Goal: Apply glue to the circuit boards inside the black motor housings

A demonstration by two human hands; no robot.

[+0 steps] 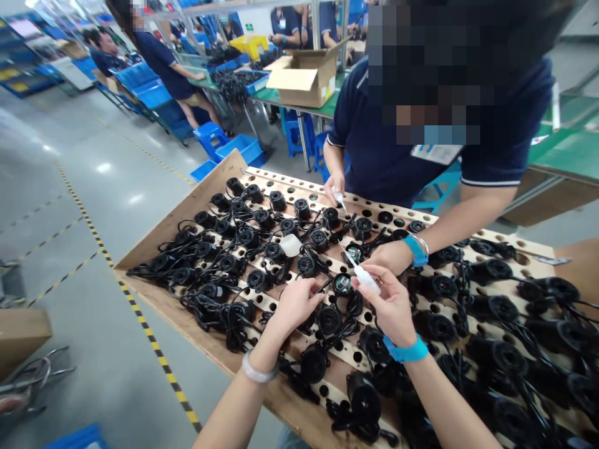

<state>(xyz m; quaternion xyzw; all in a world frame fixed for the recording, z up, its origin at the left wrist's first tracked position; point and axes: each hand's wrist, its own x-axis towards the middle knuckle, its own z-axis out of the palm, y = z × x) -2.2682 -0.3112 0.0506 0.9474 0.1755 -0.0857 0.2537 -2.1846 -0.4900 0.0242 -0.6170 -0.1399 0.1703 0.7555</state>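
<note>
My right hand [392, 307] grips a white squeeze bottle [367, 280] with a long thin nozzle. The nozzle points up and left, its tip close to a round black housing [353, 254] with a green circuit board showing. A second uncovered housing [343, 285] sits just below the bottle. To its left, my left hand [296, 304] has its fingers curled, with a black cable [322, 287] at the fingertips; the contact is partly hidden. Rows of black round units with coiled cables, many with slotted covers [306, 266], surround both hands.
A wooden tray [163, 218] with perforated pale strips carries the units. A translucent whitish piece [291, 245] lies among them. Opposite, a co-worker's hand [335, 184] holds another white bottle [337, 196]; their other hand [390, 257] is close to my right hand. A carton [304, 78] stands behind.
</note>
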